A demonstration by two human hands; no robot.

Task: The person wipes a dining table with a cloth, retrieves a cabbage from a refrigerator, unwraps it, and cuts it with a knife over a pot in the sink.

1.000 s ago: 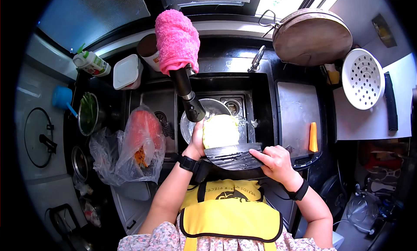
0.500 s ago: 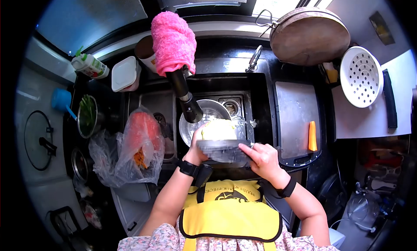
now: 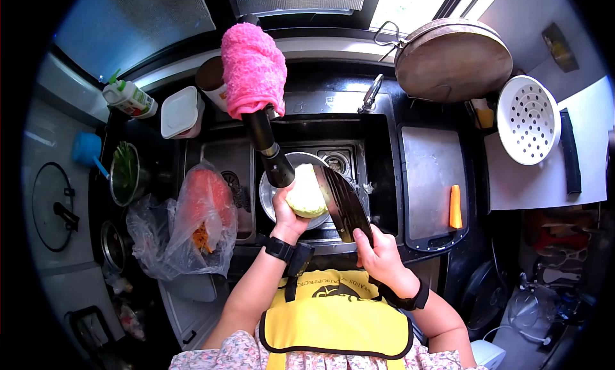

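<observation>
My left hand (image 3: 288, 215) is wrapped round the left side of a pale yellow-green cabbage (image 3: 306, 196), holding it over a metal basin (image 3: 265, 197) in the sink. My right hand (image 3: 383, 258) is closed on a kitchen knife (image 3: 346, 205), whose handle is mostly hidden by the fingers. The wide dark blade slants up and left, its edge against the cabbage's right side. I cannot tell whether it cuts in. Just above the cabbage is the black faucet (image 3: 277, 165), with a pink cloth (image 3: 254, 69) wrapped round its upper part.
A plastic bag (image 3: 205, 219) with something orange-red inside lies left of the basin. To the right, a carrot (image 3: 455, 207) rests on a cutting board (image 3: 428, 159). Farther out are a white perforated bowl (image 3: 528, 120), round wooden boards (image 3: 453, 61) and a pot of green vegetables (image 3: 126, 171).
The knife has swung from lying level across the near side of the cabbage to slanting along its right side. My right hand has moved slightly down, and the cabbage shows more fully.
</observation>
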